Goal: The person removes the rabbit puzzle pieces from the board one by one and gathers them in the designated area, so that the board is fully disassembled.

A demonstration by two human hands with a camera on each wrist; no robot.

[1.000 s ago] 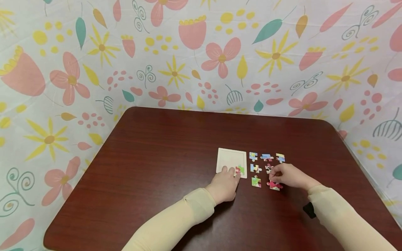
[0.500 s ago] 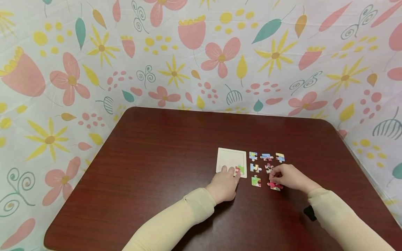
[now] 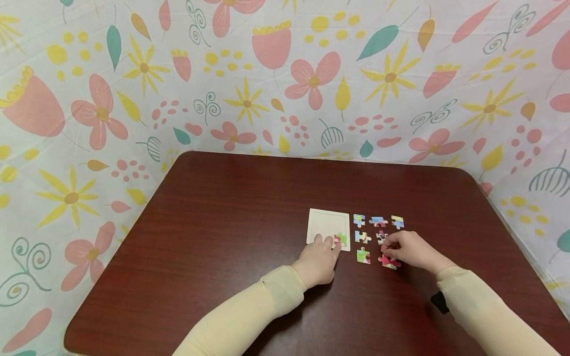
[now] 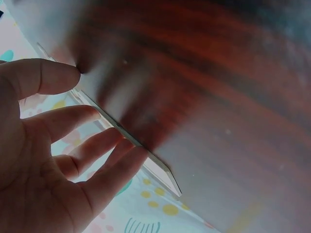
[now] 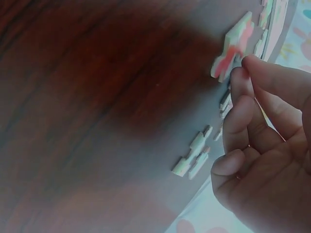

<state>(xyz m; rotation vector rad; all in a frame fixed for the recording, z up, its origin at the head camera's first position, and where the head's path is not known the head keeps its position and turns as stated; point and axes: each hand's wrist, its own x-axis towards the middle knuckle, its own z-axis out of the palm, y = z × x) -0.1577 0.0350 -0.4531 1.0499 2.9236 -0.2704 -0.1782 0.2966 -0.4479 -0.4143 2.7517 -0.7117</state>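
Observation:
My left hand (image 3: 315, 262) rests its fairly straight fingers on the near edge of a pale puzzle tray (image 3: 318, 217). In the left wrist view, the fingertips touch the rim of the tray (image 4: 163, 174). One red and green puzzle piece (image 3: 341, 239) lies in the tray's near right corner, partly covered by a finger. To the right, my right hand (image 3: 411, 248) pinches a red puzzle piece (image 3: 389, 262) by its edge between thumb and fingertips. The right wrist view shows that piece (image 5: 233, 48) tilted at the fingertips; whether it is off the table cannot be seen.
Several loose puzzle pieces lie in rows right of the tray, among them a green piece (image 3: 363, 256) and a blue piece (image 3: 378, 221). A black object (image 3: 440, 302) shows under the right sleeve. A flowered cloth (image 3: 285, 84) hangs behind the brown table (image 3: 231, 207).
The red piece at my right fingertips has shifted and turned very slightly. The left hand and the tray stay as they were.

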